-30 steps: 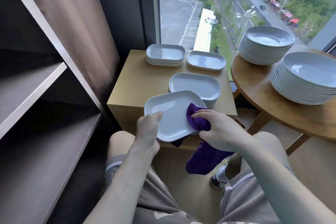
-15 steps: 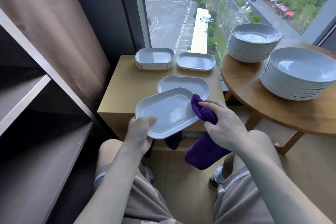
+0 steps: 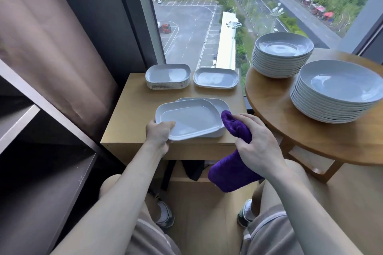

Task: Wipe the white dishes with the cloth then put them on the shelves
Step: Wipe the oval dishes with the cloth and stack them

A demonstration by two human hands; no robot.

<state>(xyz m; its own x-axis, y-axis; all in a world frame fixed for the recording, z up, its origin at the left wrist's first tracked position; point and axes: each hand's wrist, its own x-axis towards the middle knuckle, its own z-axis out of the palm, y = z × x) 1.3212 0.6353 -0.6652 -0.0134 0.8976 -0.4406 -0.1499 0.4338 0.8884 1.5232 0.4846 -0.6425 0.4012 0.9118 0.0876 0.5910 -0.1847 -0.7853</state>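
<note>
**Window-side cabinet: wipe step closing, shelf transfer next**

Wooden cabinet (image 3: pixel 128 114) below the window serves as the work surface; the person sits facing it.

1. Left hand (image 3: pixel 159 132): clamped on the near-left corner of a rectangular white dish (image 3: pixel 190 118), thumb on the rim and fingers underneath. The dish is roughly level and overlaps a second rectangular dish (image 3: pixel 222 104) just behind it. Whether the two touch cannot be told.
2. Right hand (image 3: pixel 257 143): closed round a purple cloth (image 3: pixel 234 172). The bunched end protrudes from the fist just beside the dish's right edge, apart from its face; the remainder hangs below the hand.
3. Beyond the left hand: a stack of rectangular dishes (image 3: pixel 167 75) and a lower stack (image 3: pixel 215 77) at the cabinet's window edge.
4. Right of the right hand: a round table (image 3: pixel 290 130) with two stacks of round plates (image 3: pixel 284 54) (image 3: pixel 337 89).
5. Left of the left hand: dark shelves (image 3: pixel 51 182), showing no dishes in the visible part.

Assessment: with the cloth off the face, wiping of this dish appears complete or paused. The next move probably calls for a leftward carry by the left hand, dish kept level, clear of the shelf's front edge.
</note>
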